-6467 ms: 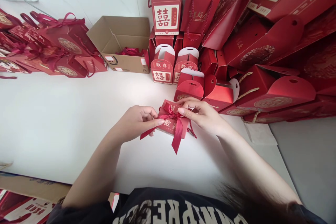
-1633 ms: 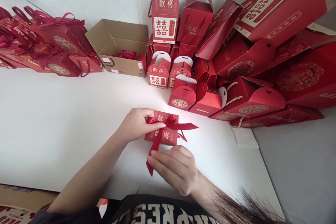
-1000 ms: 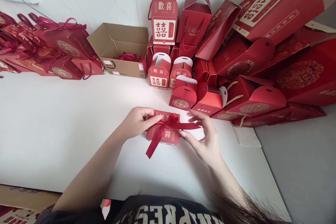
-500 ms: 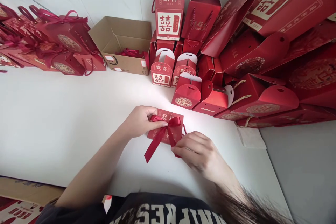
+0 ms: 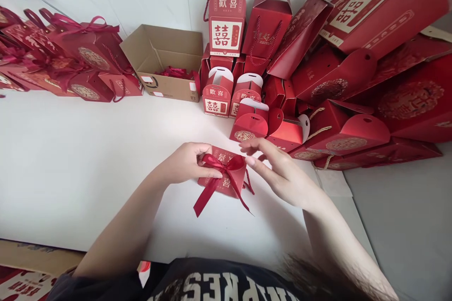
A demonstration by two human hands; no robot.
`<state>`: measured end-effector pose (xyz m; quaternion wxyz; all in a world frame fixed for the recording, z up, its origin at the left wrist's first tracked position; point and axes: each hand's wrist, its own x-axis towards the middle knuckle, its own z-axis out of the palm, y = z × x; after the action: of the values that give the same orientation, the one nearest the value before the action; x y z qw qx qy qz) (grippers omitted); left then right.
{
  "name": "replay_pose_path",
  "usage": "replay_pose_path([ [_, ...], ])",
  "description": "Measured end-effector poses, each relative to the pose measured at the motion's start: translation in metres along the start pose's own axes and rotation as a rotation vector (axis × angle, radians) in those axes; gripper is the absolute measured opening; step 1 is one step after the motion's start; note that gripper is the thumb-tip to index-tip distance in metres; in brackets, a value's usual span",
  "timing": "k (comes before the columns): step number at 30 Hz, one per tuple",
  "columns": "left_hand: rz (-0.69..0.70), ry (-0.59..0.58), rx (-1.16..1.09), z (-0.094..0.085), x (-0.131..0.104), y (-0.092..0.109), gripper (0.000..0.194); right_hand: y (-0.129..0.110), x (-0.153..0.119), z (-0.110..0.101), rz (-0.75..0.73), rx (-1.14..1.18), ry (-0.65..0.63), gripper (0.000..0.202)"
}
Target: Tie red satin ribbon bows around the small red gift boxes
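A small red gift box (image 5: 229,192) with pale lettering stands on the white table in front of me. A satin ribbon bow (image 5: 226,168) is tied at its top, and its two tails hang down the near side. My left hand (image 5: 189,163) grips the box at its left edge, thumb pressed over the bow's left part; some of its fingers are hidden. My right hand (image 5: 273,167) hovers at the bow's right loop with fingers apart, the thumb tip close to the loop. Whether it touches the ribbon I cannot tell. A twisted cord handle (image 5: 250,183) shows at the box's right side.
An open cardboard box (image 5: 173,89) holding red ribbon pieces stands at the back. Red gift boxes (image 5: 215,99) are stacked at the back right. Several boxes with bows (image 5: 93,56) stand at the back left. A grey surface (image 5: 399,207) borders the table on the right.
My right hand has let go of the right ribbon tail and moved up to the bow's right loop, its fingers opening. The tail now hangs free. My left hand stays at the box.
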<state>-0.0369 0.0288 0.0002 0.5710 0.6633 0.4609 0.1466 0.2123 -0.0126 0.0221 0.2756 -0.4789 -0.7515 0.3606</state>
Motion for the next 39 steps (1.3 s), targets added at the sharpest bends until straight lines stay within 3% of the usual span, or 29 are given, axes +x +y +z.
replay_pose_path([
  [5,0.013,0.05,0.041,-0.005,-0.003,0.001,0.034,0.008,0.033,0.009,-0.023,0.035,-0.22,0.027],
  [9,0.017,0.1,0.061,-0.009,-0.004,0.0,0.038,0.014,0.045,0.015,-0.095,0.185,-0.26,0.025],
  [14,-0.018,0.297,0.193,-0.002,-0.003,0.001,0.045,0.022,0.048,0.023,-0.116,0.369,-0.351,0.029],
  [18,-0.03,0.314,0.336,0.002,-0.005,0.005,0.04,0.029,0.047,0.027,-0.099,0.427,-0.34,0.033],
  [24,-0.027,0.245,0.493,0.001,-0.006,0.008,0.042,0.028,0.044,0.029,-0.104,0.403,-0.246,0.021],
  [32,-0.034,0.239,0.584,0.002,-0.004,0.006,0.053,0.041,0.044,0.03,-0.117,0.457,-0.216,0.019],
  [39,-0.038,0.245,0.568,0.001,-0.004,0.004,0.049,0.057,0.046,0.05,-0.021,0.647,-0.117,0.026],
])
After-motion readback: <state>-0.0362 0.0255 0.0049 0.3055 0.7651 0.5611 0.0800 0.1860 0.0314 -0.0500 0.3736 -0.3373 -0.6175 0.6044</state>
